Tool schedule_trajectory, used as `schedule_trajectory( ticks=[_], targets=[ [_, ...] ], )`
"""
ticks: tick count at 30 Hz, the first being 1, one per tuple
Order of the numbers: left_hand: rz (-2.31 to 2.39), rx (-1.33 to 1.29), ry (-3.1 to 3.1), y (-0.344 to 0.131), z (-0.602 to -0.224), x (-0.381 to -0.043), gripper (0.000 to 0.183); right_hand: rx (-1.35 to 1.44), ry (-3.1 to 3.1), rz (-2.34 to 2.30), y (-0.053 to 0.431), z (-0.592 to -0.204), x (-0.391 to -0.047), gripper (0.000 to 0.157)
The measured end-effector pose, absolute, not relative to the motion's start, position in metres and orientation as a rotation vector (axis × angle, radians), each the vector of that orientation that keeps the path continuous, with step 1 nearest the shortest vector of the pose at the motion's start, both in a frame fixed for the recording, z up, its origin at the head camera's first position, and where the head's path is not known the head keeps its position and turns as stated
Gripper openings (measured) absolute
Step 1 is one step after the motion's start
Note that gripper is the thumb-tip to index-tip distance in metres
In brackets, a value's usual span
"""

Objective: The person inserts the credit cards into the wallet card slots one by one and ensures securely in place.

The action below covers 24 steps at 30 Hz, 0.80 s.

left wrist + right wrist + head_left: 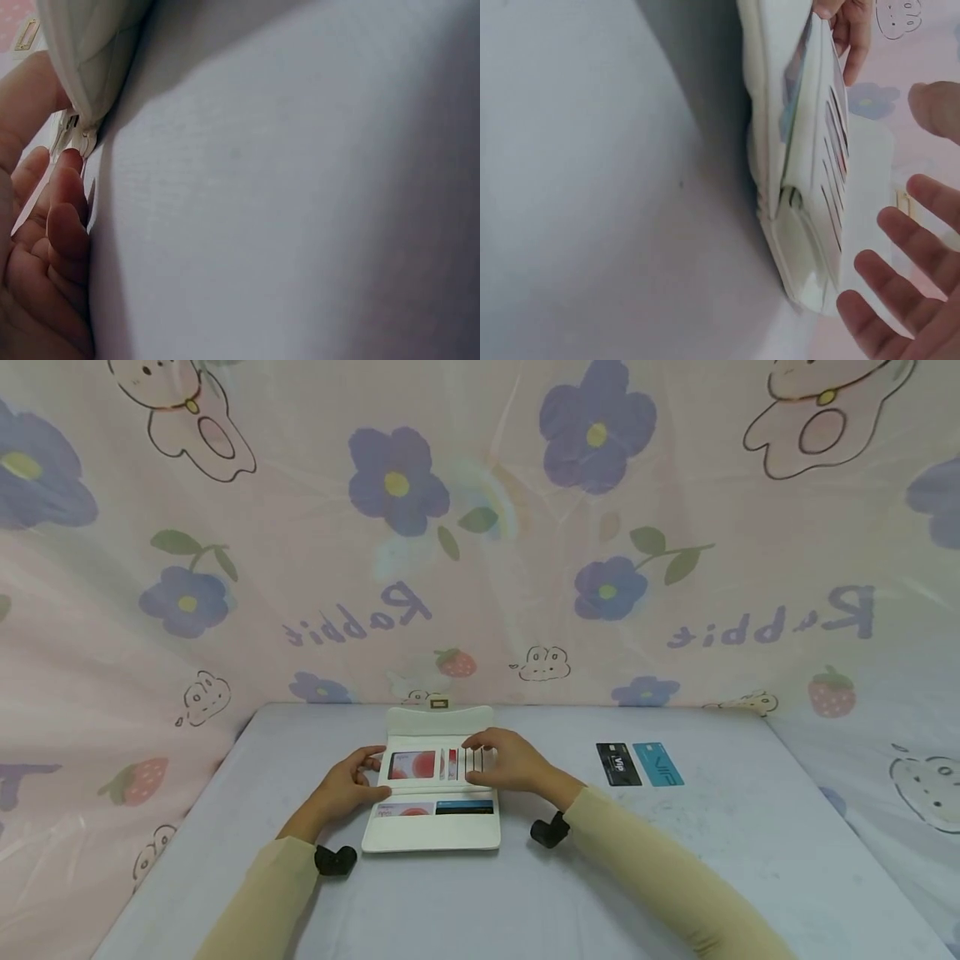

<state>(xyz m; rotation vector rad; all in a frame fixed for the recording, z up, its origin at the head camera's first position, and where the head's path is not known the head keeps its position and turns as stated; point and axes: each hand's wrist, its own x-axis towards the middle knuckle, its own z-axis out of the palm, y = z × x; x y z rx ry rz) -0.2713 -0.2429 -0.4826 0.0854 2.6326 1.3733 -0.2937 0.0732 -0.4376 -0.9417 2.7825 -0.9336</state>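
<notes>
A white wallet (pixel 430 837) lies unfolded on the table, its flap with a gold-coloured clasp (pixel 439 702) toward the back. A pink-and-red card (pixel 412 765) shows in its window, and a strip of red shows in the slots (pixel 452 764) beside it. From the front pocket peek a pinkish card (pixel 405 810) and a dark, blue-edged card (pixel 465 807). My left hand (pixel 341 789) holds the wallet's left edge, thumb on top. My right hand (pixel 517 762) hovers over the right-hand slots; in the right wrist view its fingers (pixel 896 292) are spread, with nothing between them.
To the right on the white-covered table (pixel 720 860) lie a black VIP card (pixel 618 765) and a blue VIP card (pixel 658 765), side by side. A patterned curtain (pixel 480 568) with flowers and rabbits hangs behind the table and along both sides.
</notes>
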Motion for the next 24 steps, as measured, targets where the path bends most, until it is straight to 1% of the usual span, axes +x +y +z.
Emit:
schedule_trajectory(
  ticks=[8,14,24],
  targets=[
    [1.339,0.043,2.651,-0.242,-0.481,-0.271,0.079,-0.923,2.799,-0.963,0.090,-0.437,-0.294,0.048],
    [1.346,0.049,2.640,-0.242,-0.482,-0.270,0.079,-0.936,2.799,-0.950,0.105,-0.436,-0.297,0.049],
    [1.337,0.063,2.646,-0.242,-0.481,-0.270,0.080,-0.895,2.834,-0.906,0.136,-0.431,-0.295,0.047]
  ],
)
